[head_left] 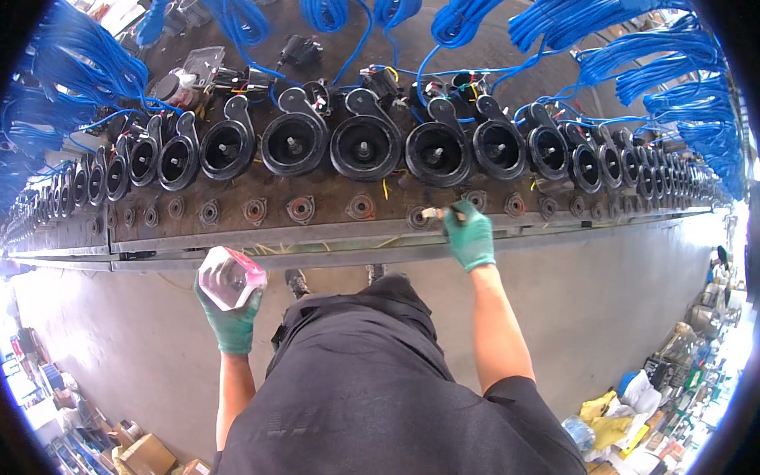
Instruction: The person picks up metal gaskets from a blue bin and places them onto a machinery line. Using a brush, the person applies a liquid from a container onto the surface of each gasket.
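Observation:
My left hand (233,331), in a green glove, grips a clear faceted plastic container (225,274) with something pink in it, held in front of the bench edge. The green-gloved right hand (470,238) reaches over the bench with closed fingers around a small tool with a pale tip (432,213), perhaps a brush. That tip is at a round metal flange (416,218) lying near the bench's front edge; whether it touches cannot be made out. Behind the flanges stands a row of black round housings (365,149) with metal shafts in their middles.
Coiled blue cables (471,16) hang over the long bench (321,235) and run to the housings. A jar (174,88) stands at the back left. Cardboard boxes (149,457) lie on the floor lower left, yellow and white bags (605,420) lower right.

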